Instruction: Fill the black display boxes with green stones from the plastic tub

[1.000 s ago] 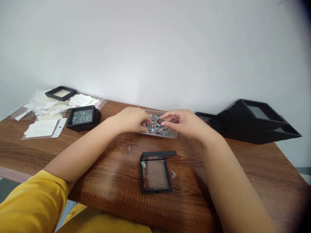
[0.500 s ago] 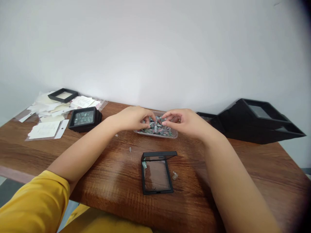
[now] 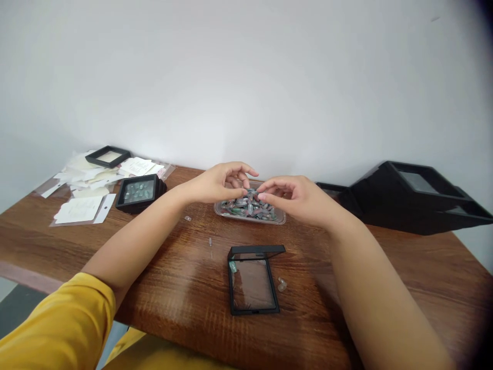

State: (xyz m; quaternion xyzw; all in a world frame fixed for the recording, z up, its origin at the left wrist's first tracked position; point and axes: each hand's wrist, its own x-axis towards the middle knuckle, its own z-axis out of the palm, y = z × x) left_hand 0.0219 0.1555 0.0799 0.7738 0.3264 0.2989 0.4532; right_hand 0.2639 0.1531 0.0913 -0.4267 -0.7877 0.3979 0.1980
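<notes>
A clear plastic tray (image 3: 283, 218) holds a heap of shiny green, grey and pinkish press-on nails (image 3: 250, 208). Above its left side is my left hand (image 3: 223, 183), index finger stretched out and thumb apart from it, with nothing visible in it. My right hand (image 3: 298, 198) hovers over the tray's right side, thumb and index tip close together; what lies between them is too small to make out. Closer to me, a black display case (image 3: 254, 311) lies with its lid tilted up. One green nail (image 3: 233, 266) sits in its upper left corner.
Loose clear nail pieces lie on the wooden table (image 3: 173, 277), including a pair (image 3: 282, 284) beside the case. Left are stacked black cases (image 3: 138, 192) with green nails, cards (image 3: 79, 209) and another black frame (image 3: 108, 155). Larger black cases (image 3: 404, 200) lean right, near the wall.
My left hand has lifted slightly out of the nails and its fingers have spread. My right hand stays close to the same place over the tray. The whole view has shifted a little.
</notes>
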